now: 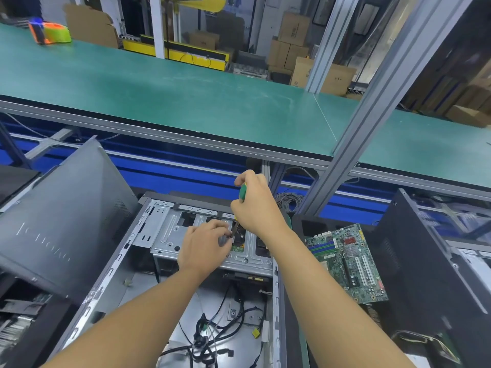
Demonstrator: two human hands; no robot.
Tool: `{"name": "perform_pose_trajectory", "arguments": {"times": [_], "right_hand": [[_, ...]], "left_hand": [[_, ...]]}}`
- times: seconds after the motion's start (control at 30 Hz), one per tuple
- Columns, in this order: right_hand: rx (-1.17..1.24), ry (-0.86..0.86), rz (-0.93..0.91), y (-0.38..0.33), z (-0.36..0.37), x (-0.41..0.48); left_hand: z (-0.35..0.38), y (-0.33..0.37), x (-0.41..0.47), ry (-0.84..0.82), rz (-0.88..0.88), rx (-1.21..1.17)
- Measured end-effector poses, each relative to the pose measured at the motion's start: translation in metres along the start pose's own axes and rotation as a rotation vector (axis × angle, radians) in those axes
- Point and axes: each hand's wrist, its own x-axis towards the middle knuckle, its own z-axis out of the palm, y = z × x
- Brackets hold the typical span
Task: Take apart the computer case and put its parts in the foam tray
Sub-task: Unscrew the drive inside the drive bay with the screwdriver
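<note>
- The computer case [117,264] lies flat on its side right in front of me, open side up, below the edge of the green bench [172,86].
- My right hand [256,208] is wrapped around the green handle of a screwdriver [242,192], held upright, shaft pointing down into the metal drive cage [166,235] at the far end of the case.
- My left hand [203,247] is just beside it, lower down, resting on the cage. Its fingertips pinch a small part [228,236] right by the screwdriver's tip; it's too tiny to tell what it is.
- So both hands are close together over the cage, each clamped on its own thing.
- A tangle of black cables [210,338] sits loose on the case floor, nearer to me.
- The grey side panel [63,224] leans tilted just left of the case.
- A green motherboard [350,264] lies flat just right of the case, on something dark. I can't tell whether that's foam.
- Further right stands another black case [414,264].
- Way off on the far left of the bench there's an orange and green tape dispenser [49,31].
</note>
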Motion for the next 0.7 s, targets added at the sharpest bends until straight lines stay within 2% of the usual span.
{"name": "perform_pose_trajectory", "arguments": {"times": [0.27,0.43,0.6,0.7], "right_hand": [[0.09,0.053,-0.072,0.007,-0.008,-0.018],[0.246,0.22,-0.07,0.013,-0.022,-0.032],[0.457,0.414,-0.029,0.022,-0.042,-0.047],[0.537,0.465,0.047,0.036,-0.049,-0.049]], "left_hand": [[-0.004,0.0,0.004,-0.02,-0.044,-0.067],[-0.011,0.005,0.001,-0.027,-0.064,-0.177],[-0.023,0.018,-0.001,-0.055,-0.104,-0.472],[-0.03,0.039,0.001,-0.07,-0.124,-0.661]]}}
